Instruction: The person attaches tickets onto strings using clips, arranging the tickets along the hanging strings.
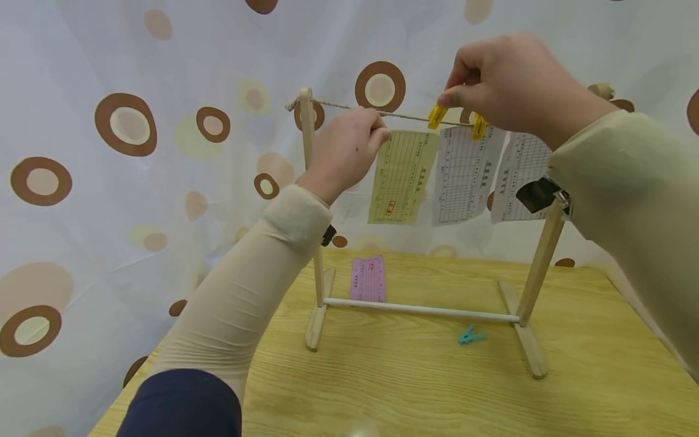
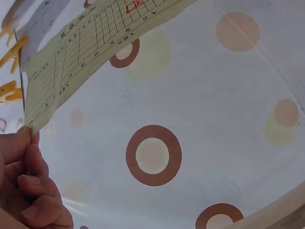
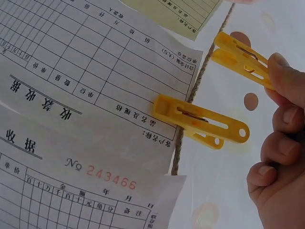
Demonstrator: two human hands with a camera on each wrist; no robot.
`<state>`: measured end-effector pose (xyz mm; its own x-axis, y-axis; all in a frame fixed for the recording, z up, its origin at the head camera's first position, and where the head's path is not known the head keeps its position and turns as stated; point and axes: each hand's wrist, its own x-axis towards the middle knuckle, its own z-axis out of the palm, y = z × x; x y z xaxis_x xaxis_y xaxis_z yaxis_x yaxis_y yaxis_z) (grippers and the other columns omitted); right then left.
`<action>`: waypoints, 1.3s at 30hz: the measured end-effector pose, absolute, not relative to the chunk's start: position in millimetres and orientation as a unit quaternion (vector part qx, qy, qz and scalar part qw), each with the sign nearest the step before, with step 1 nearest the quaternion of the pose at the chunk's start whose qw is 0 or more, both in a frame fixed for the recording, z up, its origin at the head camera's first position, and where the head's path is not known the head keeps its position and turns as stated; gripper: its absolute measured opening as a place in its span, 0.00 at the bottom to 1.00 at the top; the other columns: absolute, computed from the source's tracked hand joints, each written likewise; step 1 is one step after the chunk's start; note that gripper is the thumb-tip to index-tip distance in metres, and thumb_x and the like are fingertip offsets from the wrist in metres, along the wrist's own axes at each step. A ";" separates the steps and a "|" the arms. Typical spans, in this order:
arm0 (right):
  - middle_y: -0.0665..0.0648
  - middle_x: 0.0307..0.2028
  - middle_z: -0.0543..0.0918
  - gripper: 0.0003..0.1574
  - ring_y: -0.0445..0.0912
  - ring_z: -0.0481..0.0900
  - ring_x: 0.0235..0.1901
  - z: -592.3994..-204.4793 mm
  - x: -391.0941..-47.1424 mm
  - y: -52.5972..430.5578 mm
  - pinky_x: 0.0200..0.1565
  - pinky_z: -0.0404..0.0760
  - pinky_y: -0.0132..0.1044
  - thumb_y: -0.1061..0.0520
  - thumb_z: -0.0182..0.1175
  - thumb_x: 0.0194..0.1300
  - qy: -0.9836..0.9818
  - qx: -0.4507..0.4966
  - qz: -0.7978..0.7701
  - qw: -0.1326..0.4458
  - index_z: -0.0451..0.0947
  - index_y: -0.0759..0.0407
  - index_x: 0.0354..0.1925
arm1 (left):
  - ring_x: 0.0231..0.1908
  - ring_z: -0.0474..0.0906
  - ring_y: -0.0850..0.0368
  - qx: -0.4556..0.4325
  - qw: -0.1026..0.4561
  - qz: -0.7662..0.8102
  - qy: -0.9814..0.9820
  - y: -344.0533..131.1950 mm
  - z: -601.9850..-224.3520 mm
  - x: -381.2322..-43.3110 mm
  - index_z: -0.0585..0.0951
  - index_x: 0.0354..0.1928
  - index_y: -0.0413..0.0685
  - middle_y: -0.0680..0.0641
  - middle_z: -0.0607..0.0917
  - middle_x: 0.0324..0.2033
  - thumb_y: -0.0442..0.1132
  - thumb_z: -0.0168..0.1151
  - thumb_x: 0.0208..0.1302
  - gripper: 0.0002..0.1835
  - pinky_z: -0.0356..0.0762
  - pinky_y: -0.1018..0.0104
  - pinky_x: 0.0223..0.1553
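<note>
My left hand (image 1: 349,145) pinches the upper corner of a pale yellow receipt slip (image 1: 404,179) between thumb and fingertips, just below the rope (image 1: 404,115). The slip hangs down along its length. My right hand (image 1: 505,85) pinches the handle end of a yellow clothespin (image 3: 243,57), whose nose points at the rope beside the white receipt's corner. A second yellow clothespin (image 3: 198,119) clips that white receipt (image 1: 466,176) to the rope. Another white receipt (image 1: 521,176) hangs to its right, its upper edge partly hidden behind my right wrist in the head view.
The rope is strung on a wooden stand with a left post (image 1: 307,127), a right post (image 1: 540,267) and a white lower bar (image 1: 420,309). On the wooden table (image 1: 382,376) lie a pink receipt (image 1: 368,279) behind the bar and a blue clothespin (image 1: 469,335) in front.
</note>
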<state>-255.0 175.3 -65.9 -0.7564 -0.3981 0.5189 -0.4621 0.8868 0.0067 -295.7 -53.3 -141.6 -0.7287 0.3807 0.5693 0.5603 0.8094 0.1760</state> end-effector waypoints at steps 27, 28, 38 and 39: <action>0.59 0.35 0.74 0.37 0.53 0.70 0.33 -68.3 -261.0 162.2 0.34 0.66 0.47 0.36 0.57 0.72 -0.947 0.234 -0.011 0.222 0.76 0.59 0.66 | 0.35 0.74 0.60 -0.225 0.223 -0.234 -0.919 -54.3 -133.7 -291.9 0.84 0.51 0.54 0.56 0.82 0.39 0.51 0.54 0.78 0.14 0.70 0.67 0.35; 0.59 0.34 0.73 0.36 0.53 0.68 0.33 -69.6 -258.9 163.6 0.34 0.65 0.47 0.37 0.57 0.73 -0.945 0.235 -0.014 0.228 0.76 0.59 0.67 | 0.35 0.74 0.60 -0.225 0.224 -0.234 -0.919 -54.5 -134.1 -292.1 0.84 0.51 0.54 0.56 0.82 0.40 0.50 0.54 0.78 0.14 0.70 0.67 0.36; 0.58 0.31 0.73 0.24 0.52 0.68 0.33 -89.2 -233.7 180.4 0.34 0.64 0.46 0.50 0.61 0.71 -0.912 0.273 -0.012 0.306 0.83 0.61 0.58 | 0.38 0.73 0.60 -0.229 0.256 -0.209 -0.916 -63.0 -143.7 -293.2 0.84 0.50 0.53 0.55 0.80 0.39 0.51 0.55 0.77 0.13 0.71 0.66 0.38; 0.58 0.30 0.73 0.23 0.52 0.68 0.33 -90.7 -231.4 182.0 0.34 0.64 0.46 0.50 0.61 0.70 -0.911 0.275 -0.015 0.307 0.83 0.62 0.57 | 0.37 0.72 0.60 -0.231 0.257 -0.207 -0.915 -64.2 -145.4 -293.1 0.84 0.50 0.53 0.55 0.79 0.38 0.51 0.55 0.77 0.13 0.71 0.66 0.38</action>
